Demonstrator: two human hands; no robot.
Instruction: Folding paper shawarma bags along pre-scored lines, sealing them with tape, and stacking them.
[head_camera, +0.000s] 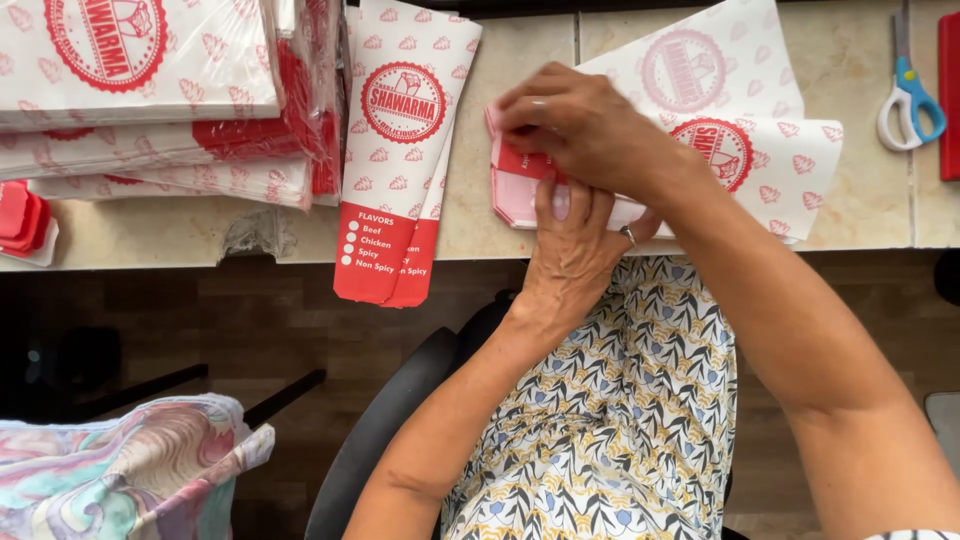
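On counter (520, 225), both hands (575, 130) fold paper sleeve (740, 150) lying crosswise.

White paper sleeves (400, 150) with red round print, blue-handled scissors (908, 95), leaf-patterned dress (620, 420), beige counter (500, 215)

a food-wrapper packing bench: wrapped wrapper stacks (150, 100), scissors (908, 95) on counter (500, 230).

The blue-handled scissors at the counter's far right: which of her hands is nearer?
Right. The right hand presses the folded red-and-white paper bag well left of the blue-handled scissors; the left hand lies lower, slightly farther.
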